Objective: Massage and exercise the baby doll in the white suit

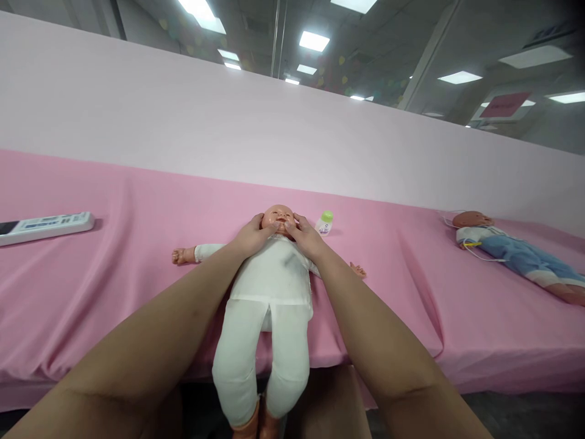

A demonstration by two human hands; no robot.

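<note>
Head view: the doll (274,274) lies face up on the pink cloth (150,225), feet past the cloth's front edge. Its head (279,215) is smooth and glossy; a white top (272,277) and white trousers (291,347) cover its body. The person's left hand (256,235) and right hand (307,238) clamp the head from opposite sides.

A baby doll (273,283) is laid face up on the pink-covered table (150,207), its head pointed toward the far side. The smooth, bald head is clasped at both cheeks. The torso and legs are clothed in white fabric, with the top's hem draped over the trousers. Both white-sleeved arms are spread outward, small tan hands exposed. The legs are extended past the near edge, slightly parted, and the brownish feet are partly cut off from view.
</note>
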